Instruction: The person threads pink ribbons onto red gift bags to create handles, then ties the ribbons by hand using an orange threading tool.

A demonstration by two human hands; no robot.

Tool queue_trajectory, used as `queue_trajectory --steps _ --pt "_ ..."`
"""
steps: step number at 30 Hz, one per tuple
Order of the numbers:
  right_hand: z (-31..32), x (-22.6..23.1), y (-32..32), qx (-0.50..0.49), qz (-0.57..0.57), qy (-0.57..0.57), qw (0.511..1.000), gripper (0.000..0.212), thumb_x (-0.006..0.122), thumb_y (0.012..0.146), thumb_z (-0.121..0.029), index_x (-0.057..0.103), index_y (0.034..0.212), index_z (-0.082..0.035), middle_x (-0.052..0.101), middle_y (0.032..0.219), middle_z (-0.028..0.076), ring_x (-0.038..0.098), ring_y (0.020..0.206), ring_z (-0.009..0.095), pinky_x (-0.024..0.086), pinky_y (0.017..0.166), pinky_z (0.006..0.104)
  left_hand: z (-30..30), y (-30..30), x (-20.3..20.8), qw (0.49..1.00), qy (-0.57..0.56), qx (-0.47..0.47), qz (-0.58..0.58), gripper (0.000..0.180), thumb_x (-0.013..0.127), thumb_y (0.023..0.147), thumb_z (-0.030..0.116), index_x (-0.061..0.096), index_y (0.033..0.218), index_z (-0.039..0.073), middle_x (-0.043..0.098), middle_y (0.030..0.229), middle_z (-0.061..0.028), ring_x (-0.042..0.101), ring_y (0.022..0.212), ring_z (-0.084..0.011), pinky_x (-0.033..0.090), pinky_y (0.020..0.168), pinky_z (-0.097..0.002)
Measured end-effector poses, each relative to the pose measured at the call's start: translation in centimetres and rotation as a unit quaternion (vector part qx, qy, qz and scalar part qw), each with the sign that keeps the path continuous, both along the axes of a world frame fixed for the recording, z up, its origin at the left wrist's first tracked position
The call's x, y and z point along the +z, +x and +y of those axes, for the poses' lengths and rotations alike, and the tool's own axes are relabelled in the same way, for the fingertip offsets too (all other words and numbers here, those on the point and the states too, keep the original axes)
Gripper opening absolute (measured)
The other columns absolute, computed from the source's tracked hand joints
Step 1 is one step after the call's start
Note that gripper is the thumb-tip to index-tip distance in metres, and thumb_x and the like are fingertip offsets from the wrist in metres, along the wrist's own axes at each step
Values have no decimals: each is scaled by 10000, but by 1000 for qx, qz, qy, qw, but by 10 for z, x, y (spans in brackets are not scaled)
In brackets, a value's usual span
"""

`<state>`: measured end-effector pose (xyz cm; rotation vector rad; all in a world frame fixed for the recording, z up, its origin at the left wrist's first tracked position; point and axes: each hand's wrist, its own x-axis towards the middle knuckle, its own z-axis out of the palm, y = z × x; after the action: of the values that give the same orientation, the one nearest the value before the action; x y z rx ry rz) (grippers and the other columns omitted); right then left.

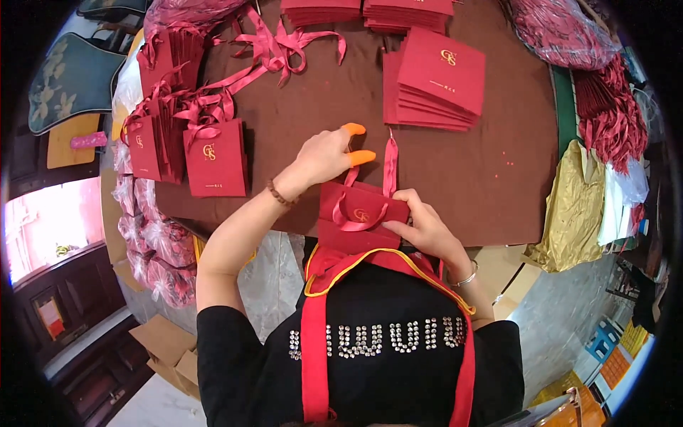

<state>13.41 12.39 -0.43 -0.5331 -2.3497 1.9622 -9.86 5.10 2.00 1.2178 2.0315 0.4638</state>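
Red paper bag at the near edge of the brown table, close to the wearer's chest, its printed face seen from above. One ribbon loop hangs across that face and looks complete; a second ribbon rises from the bag's far side and runs away from the wearer, its thin tip lying near the flat stack. Handle fitting on this bag thus appears about half done, the far-side loop being the part left to form. The right hand is clamped on the bag's right edge, thumb across the front and fingers behind, with the forearm coming in from the lower right. The left hand reaches over from the left, elbow bent outward and palm down; its thumb and forefinger, both in orange finger covers, stand apart with nothing visible between them. Whether the thumb touches the short strand below it cannot be told. Farther out on the left, the standing bags carry ribbons and are probably finished. Loose ribbons lie beyond them. At the far right of centre, the flat stack shows no ribbons and, with the far piles at the upper rim, presumably represents work remaining
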Motion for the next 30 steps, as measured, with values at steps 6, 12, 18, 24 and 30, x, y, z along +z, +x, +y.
queue_trajectory --steps 6,12,18,24,30 --pt "2 0 0 1 -20 -20 1000 398 668 830 -137 429 1127 -24 617 954 125 598 793 156 472 681 303 -3 -6 -18 982 117 -18 -147 327 613 834 237 619 1071 12 624 708 -92 559 637 -135 455 604 -293" --pt "2 2 -1 16 -44 18 999 409 670 824 -145 423 1128 -28 615 931 133 603 780 183 471 685 313 18 23 16 996 -48 -42 -63 338 603 829 325 670 899 1 636 726 -130 612 676 -207 457 639 -305" --pt "1 0 -4 10 -26 26 999 410 670 819 -139 421 1125 -27 604 918 137 579 738 198 461 666 328 16 29 -6 995 32 -97 -12 321 590 844 334 660 838 21 626 756 -164 598 723 -342 452 652 -403" --pt "6 8 -6 32 -42 24 998 418 677 819 -116 395 1114 -28 595 923 138 569 782 153 467 696 307 38 1 -2 972 175 113 -109 286 534 912 253 661 857 3 596 675 -56 514 661 -124 411 623 -280" --pt "14 -12 2 -1 -34 -89 995 421 638 839 -20 347 1140 -59 558 1026 79 542 882 99 477 752 259 37 -2 -3 931 253 137 -226 377 469 964 263 489 1281 61 577 974 23 507 824 -72 403 742 -204"
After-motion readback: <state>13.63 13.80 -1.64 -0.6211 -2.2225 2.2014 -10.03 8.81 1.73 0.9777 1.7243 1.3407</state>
